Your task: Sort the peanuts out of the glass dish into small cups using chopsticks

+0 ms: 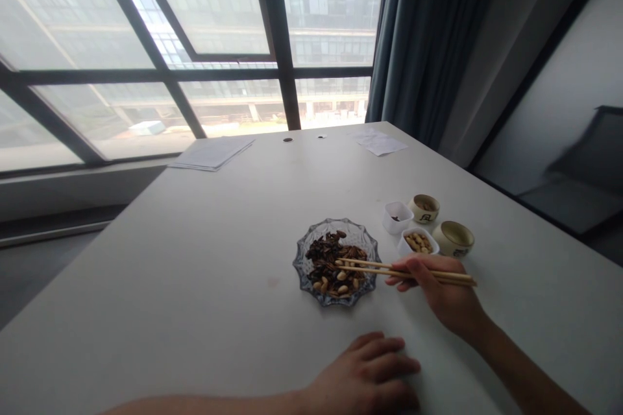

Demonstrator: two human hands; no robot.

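My right hand (445, 295) holds a pair of wooden chopsticks (413, 272), their tips pointing left into a glass bowl (302, 272) with a jagged rim. Inside the bowl lie dark dried pieces (324, 249), reddish-brown slender pieces and several peanuts (342, 289). The tips are at a pale piece that looks like a peanut; whether they grip it I cannot tell. Flat on the table near the front edge of the view rests my left hand (367, 373), fingers spread and holding nothing.
Just beyond my right hand stand a white tub of peanuts (418, 243), a white tub (396, 220) with a few dark bits, and two cream cups (453, 238). Papers (214, 154) lie at the far left of the white table (195, 259), another sheet (382, 141) at the far right.
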